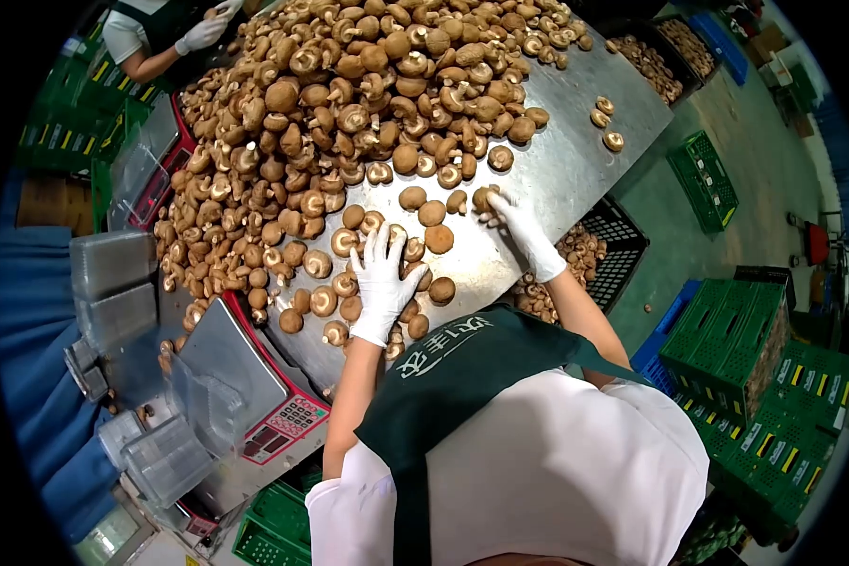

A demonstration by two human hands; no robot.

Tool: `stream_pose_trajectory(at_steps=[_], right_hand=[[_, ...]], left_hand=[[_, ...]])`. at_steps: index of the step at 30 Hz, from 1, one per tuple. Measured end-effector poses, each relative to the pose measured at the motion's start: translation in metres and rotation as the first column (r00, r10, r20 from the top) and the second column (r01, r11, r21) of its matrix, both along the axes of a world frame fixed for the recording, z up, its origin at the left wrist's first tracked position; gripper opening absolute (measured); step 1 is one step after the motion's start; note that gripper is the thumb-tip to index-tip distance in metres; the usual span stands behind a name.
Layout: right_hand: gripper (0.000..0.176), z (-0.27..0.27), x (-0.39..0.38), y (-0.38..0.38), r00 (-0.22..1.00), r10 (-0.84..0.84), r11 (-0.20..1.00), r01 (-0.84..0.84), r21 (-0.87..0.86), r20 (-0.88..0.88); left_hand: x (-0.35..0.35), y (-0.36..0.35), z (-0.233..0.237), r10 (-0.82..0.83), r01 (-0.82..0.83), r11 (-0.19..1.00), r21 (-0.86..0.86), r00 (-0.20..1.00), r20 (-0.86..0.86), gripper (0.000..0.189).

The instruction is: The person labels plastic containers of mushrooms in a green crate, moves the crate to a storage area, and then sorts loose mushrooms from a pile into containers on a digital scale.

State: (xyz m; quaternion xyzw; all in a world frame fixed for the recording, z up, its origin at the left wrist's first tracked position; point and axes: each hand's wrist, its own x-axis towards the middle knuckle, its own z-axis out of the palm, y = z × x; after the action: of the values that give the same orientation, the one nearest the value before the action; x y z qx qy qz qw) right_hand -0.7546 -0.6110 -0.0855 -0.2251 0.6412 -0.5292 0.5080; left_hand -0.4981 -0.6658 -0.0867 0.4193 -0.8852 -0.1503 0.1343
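A large heap of brown shiitake mushrooms (pixel 349 85) covers the far and left parts of the metal table (pixel 575 132). My left hand (pixel 383 286), in a white glove, lies with fingers spread over several loose mushrooms near the table's front edge. To its right, my gloved right hand (pixel 522 229) has its fingers closed around a shiitake mushroom (pixel 485 198) just above the metal. Between the two hands lie several single mushrooms, among them a flat brown cap (pixel 439 239). Part of what lies under my left palm is hidden.
On the left stand a scale (pixel 288 429) with a red frame and stacked clear plastic trays (pixel 113 274). A black crate (pixel 623 250) of mushrooms sits below the table's right edge. Green crates (pixel 726 340) are stacked at right. A co-worker's gloved hand (pixel 201 36) shows at top left.
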Motion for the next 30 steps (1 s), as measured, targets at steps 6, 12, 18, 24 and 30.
stream_pose_trajectory(at_steps=[6, 12, 18, 24, 30], right_hand=[[0.030, -0.005, 0.025, 0.024, 0.881, 0.078, 0.992, -0.021, -0.126, 0.467], [0.034, -0.009, 0.024, 0.035, 0.935, 0.089, 0.995, -0.066, -0.078, 0.342], [0.034, 0.070, -0.065, 0.074, 0.477, 0.814, 0.538, -0.405, 0.739, -0.331], [0.042, 0.054, -0.070, 0.058, 0.405, 0.668, 0.730, -0.194, 0.655, -0.624], [0.057, -0.016, -0.013, -0.010, 0.609, 0.145, 0.989, -0.080, 0.121, -0.780]], left_hand=[[-0.022, 0.009, 0.016, -0.136, 0.138, 0.990, -0.017, 0.937, -0.322, 0.054], [-0.030, 0.013, 0.012, -0.158, 0.180, 0.982, 0.063, 0.953, -0.260, 0.055], [-0.003, 0.016, -0.002, -0.071, 0.073, 0.997, -0.029, 0.994, 0.082, 0.059], [-0.005, 0.020, -0.006, -0.069, 0.071, 0.997, -0.018, 0.992, 0.106, 0.059], [-0.002, 0.019, -0.007, -0.072, 0.074, 0.997, -0.019, 0.995, 0.075, 0.058]])
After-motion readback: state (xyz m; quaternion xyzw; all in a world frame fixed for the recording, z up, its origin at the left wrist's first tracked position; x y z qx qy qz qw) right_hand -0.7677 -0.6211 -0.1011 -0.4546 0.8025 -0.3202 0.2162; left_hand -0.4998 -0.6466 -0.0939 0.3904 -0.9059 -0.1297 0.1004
